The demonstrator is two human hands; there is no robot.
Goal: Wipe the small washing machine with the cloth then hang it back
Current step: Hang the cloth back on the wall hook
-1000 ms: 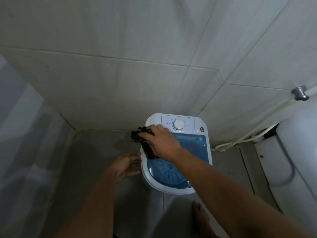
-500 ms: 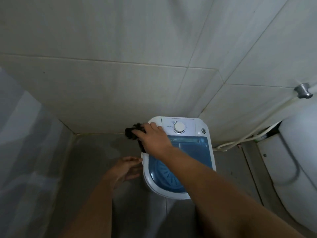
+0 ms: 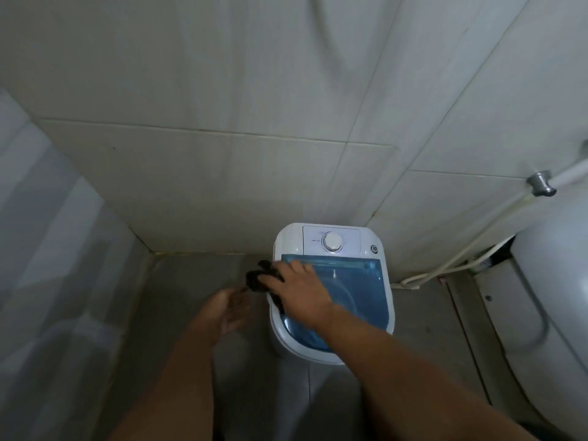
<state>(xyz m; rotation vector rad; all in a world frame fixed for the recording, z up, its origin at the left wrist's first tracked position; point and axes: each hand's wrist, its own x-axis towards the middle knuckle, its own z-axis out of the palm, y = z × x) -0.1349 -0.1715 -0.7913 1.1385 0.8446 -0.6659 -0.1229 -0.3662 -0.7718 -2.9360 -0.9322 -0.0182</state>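
A small white washing machine (image 3: 378,323) with a blue see-through lid and a round dial stands on the floor in the corner. My right hand (image 3: 300,291) lies on the lid's left side and presses a dark cloth (image 3: 257,278) against the machine's left rim; part of the cloth bunches out past my fingers, the rest is hidden under my palm. My left hand (image 3: 230,310) hovers just left of the machine with its fingers relaxed and spread, holding nothing and a little apart from the machine's side.
Tiled walls close in behind and to the right of the machine. A white hose (image 3: 458,262) runs from a metal wall fitting (image 3: 541,183) down to the floor. A large white fixture (image 3: 553,297) stands at the right. A glass panel (image 3: 47,249) borders the left.
My right hand has slid the cloth from the machine's back left corner toward me along the left rim. My left hand stays beside the machine, now slightly further from it.
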